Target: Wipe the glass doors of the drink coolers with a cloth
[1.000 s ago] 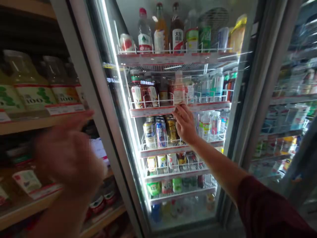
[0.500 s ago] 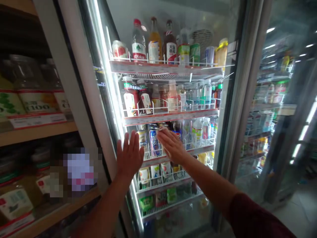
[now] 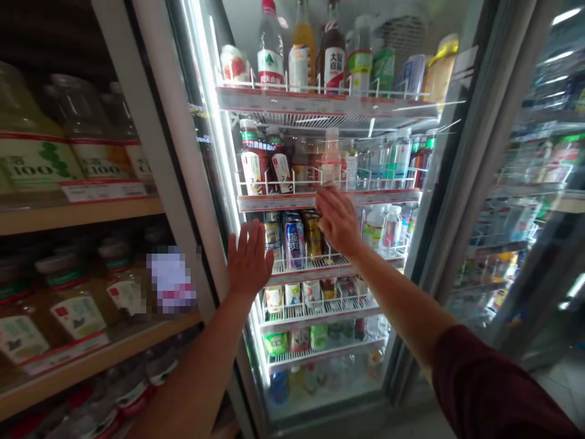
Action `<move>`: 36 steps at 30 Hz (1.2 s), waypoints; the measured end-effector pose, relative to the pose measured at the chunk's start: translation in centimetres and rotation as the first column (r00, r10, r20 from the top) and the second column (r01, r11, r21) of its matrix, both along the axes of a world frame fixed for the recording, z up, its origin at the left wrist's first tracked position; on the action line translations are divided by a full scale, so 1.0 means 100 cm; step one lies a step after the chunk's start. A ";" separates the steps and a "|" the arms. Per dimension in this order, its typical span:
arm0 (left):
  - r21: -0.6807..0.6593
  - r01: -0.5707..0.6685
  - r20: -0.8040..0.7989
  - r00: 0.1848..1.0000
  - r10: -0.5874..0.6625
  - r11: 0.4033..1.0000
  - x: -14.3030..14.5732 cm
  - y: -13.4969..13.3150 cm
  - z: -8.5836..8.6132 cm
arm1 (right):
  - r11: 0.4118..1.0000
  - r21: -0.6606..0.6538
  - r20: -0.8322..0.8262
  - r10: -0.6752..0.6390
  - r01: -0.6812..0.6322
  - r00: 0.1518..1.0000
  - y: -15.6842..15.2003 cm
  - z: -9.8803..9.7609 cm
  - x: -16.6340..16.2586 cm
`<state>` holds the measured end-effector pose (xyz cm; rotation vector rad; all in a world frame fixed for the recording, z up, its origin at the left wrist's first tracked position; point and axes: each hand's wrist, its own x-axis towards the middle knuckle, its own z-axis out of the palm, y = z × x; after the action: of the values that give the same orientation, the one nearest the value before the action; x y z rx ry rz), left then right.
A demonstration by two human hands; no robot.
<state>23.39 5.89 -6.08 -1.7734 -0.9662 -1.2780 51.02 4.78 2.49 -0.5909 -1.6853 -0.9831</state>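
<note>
My left hand (image 3: 249,259) is spread flat, palm forward, at the glass door (image 3: 329,390) of a lit drinks cooler, near its left frame; it holds nothing. Higher and to the right, my right hand (image 3: 339,221) is at the same glass, blurred, with its fingers together and bent. Whatever lies under those fingers is hidden. Behind the glass, between the hands, stand a blue can (image 3: 294,241) and gold cans (image 3: 314,235). A pink bottle (image 3: 331,160) is just above my right fingertips.
Wooden shelves (image 3: 82,213) with large juice bottles (image 3: 75,314) stand at the left. A grey metal frame (image 3: 150,140) separates them from the cooler. Another glass-fronted cooler (image 3: 521,201) is at the right. Bottles line the top cooler shelf (image 3: 320,102).
My right hand has moved up and right across the glass, its fingers now more bent. My left hand stays spread in much the same place on the door. The view has tilted down slightly.
</note>
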 end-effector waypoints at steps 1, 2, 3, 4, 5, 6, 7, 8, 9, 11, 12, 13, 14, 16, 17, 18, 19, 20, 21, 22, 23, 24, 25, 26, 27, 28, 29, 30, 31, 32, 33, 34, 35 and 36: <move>-0.018 0.017 0.017 1.000 -0.017 1.000 0.000 0.000 0.000 | 1.000 0.026 -0.151 -0.006 0.010 0.989 0.003 0.005 0.006; -0.027 0.031 0.032 0.999 -0.031 0.999 0.000 0.001 0.000 | 0.999 0.046 -0.268 -0.013 0.026 0.963 0.006 0.007 0.009; -0.033 0.040 0.041 0.998 -0.038 0.999 0.000 0.001 0.001 | 0.998 0.048 -0.314 -0.024 0.041 0.949 0.007 0.007 0.009; -0.033 0.042 0.046 0.998 -0.040 0.999 0.000 0.001 0.001 | 0.998 0.033 -0.281 -0.040 0.051 0.959 0.006 0.003 0.007; -0.032 0.040 0.044 0.998 -0.038 0.999 0.000 0.001 0.001 | 0.999 0.004 -0.160 -0.052 0.053 0.986 0.004 -0.004 0.003; -0.029 0.035 0.036 0.999 -0.034 0.999 0.000 0.001 0.002 | 0.998 -0.034 0.034 -0.051 0.052 0.998 0.001 -0.012 0.000; -0.022 0.029 0.028 0.999 -0.028 0.999 0.000 0.001 0.002 | 0.997 -0.058 0.228 -0.041 0.055 0.973 -0.002 -0.019 0.000; -0.013 0.021 0.021 1.000 -0.020 1.000 0.000 0.001 0.002 | 0.996 -0.065 0.348 -0.032 0.058 0.937 -0.005 -0.025 0.004; -0.002 0.013 0.018 1.000 -0.013 1.000 0.000 0.001 0.003 | 0.996 -0.059 0.387 -0.034 0.062 0.921 -0.007 -0.028 0.012; 0.005 0.001 0.021 1.000 -0.001 1.000 0.000 0.001 0.003 | 0.998 0.006 0.204 -0.065 0.065 0.977 -0.006 -0.025 0.039; 0.002 -0.004 0.022 1.000 0.004 1.000 0.000 0.001 0.002 | 0.996 0.043 0.027 -0.077 0.076 0.997 -0.003 -0.021 0.054; -0.005 -0.008 0.021 1.000 0.008 1.000 0.000 0.001 0.002 | 0.991 0.112 -0.148 -0.061 0.078 0.987 0.000 -0.018 0.067; -0.015 -0.009 0.020 1.000 0.010 1.000 -0.001 0.001 0.002 | 0.984 0.155 -0.263 -0.041 0.084 0.964 0.003 -0.017 0.077; -0.029 -0.008 0.022 1.000 0.009 1.000 -0.001 0.001 0.001 | 0.981 0.184 -0.324 -0.003 0.066 0.946 0.005 -0.024 0.082; -0.033 -0.008 0.026 1.000 0.009 0.999 -0.001 0.001 0.001 | 0.987 0.153 -0.255 0.000 0.040 0.967 0.004 -0.032 0.079; -0.036 -0.009 0.030 0.999 0.010 0.999 -0.001 0.000 0.001 | 0.995 0.100 -0.142 0.002 0.013 0.990 0.001 -0.041 0.075; -0.039 -0.011 0.035 0.999 0.012 0.999 -0.001 0.000 0.002 | 0.999 0.038 -0.011 0.006 -0.006 1.000 -0.002 -0.050 0.070; -0.039 -0.015 0.039 0.999 0.016 0.999 0.000 0.000 0.002 | 1.000 -0.015 0.104 0.013 -0.011 0.995 -0.004 -0.056 0.068; -0.037 -0.020 0.046 0.999 0.022 0.999 0.000 0.000 0.002 | 0.999 -0.044 0.169 0.018 -0.011 0.985 -0.006 -0.058 0.069; -0.035 -0.025 0.052 0.998 0.027 0.999 0.000 -0.001 0.003 | 0.999 -0.046 0.170 0.019 -0.011 0.985 -0.007 -0.057 0.074; -0.029 -0.031 0.056 0.998 0.033 0.999 0.001 -0.001 0.003 | 1.000 -0.023 0.103 0.018 -0.016 0.995 -0.007 -0.053 0.081; -0.020 -0.037 0.052 0.998 0.038 0.999 0.001 -0.001 0.003 | 1.000 0.016 -0.015 0.021 -0.021 1.000 -0.005 -0.047 0.090; -0.011 -0.044 0.044 0.998 0.044 0.999 0.001 -0.001 0.003 | 0.998 0.059 -0.147 0.031 -0.023 0.989 -0.003 -0.040 0.098; 0.000 -0.049 0.034 0.998 0.049 0.999 0.001 -0.001 0.003 | 0.995 0.098 -0.264 0.045 -0.020 0.963 -0.002 -0.036 0.104; 0.010 -0.054 0.023 0.998 0.054 0.998 0.001 0.000 0.003 | 0.993 0.118 -0.339 0.056 -0.016 0.939 -0.001 -0.034 0.106; 0.020 -0.058 0.016 0.998 0.057 0.998 0.001 0.000 0.003 | 0.993 0.116 -0.357 0.057 -0.016 0.932 -0.002 -0.036 0.104; 0.027 -0.062 0.011 0.998 0.061 0.998 0.000 0.000 0.003 | 0.996 0.090 -0.322 0.051 -0.023 0.946 -0.004 -0.041 0.098; 0.034 -0.066 0.008 0.998 0.066 0.997 0.000 0.000 0.002 | 0.999 0.045 -0.234 0.040 -0.030 0.971 -0.007 -0.049 0.090; 0.040 -0.071 0.004 0.997 0.071 0.997 0.000 0.000 0.002 | 0.999 -0.007 -0.116 0.031 -0.032 0.993 -0.010 -0.058 0.081; 0.045 -0.076 -0.002 0.997 0.076 0.996 0.000 0.000 0.002 | 0.998 -0.051 0.004 0.025 -0.025 1.000 -0.013 -0.065 0.073; 0.043 -0.081 -0.008 0.997 0.081 0.996 0.000 0.000 0.002 | 0.997 -0.078 0.104 0.022 -0.014 0.994 -0.015 -0.070 0.068; 0.037 -0.083 -0.010 0.996 0.083 0.996 0.000 -0.001 0.002 | 0.997 -0.082 0.154 0.018 -0.005 0.988 -0.015 -0.071 0.067; 0.023 -0.083 -0.008 0.996 0.083 0.996 0.000 -0.001 0.002 | 0.998 -0.065 0.142 0.010 0.000 0.990 -0.014 -0.068 0.070; 0.006 -0.083 -0.004 0.997 0.083 0.997 0.001 -0.002 0.002 | 0.999 -0.034 0.080 0.001 0.002 0.997 -0.010 -0.062 0.077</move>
<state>23.49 5.74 -5.92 -1.7127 -1.0216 -1.2240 58.72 3.74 -3.70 -0.5806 -1.7761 -0.9914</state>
